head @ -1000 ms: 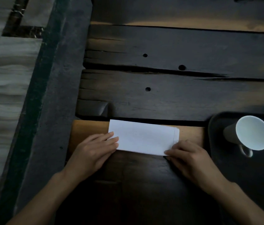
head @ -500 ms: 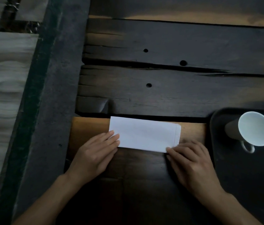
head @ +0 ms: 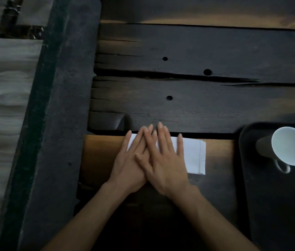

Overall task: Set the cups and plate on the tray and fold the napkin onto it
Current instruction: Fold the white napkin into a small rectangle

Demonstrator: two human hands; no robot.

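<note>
White paper is what you are working: the folded napkin [head: 193, 156] lies on the counter [head: 197, 105], just beside the tray [head: 248, 178] on its left and not yet on it. Half a second ago your hands sat at the napkin's two near corners; now both lie flat and spread on its left half, the right hand [head: 164, 160] overlapping the left hand [head: 130, 163], gripping nothing. To my eye you are pressing the crease in, though the light is too dim to be sure of it. One cup [head: 288, 147] stands on the tray; no plate or second cup shows. Next comes lifting the napkin rightward onto the tray
</note>
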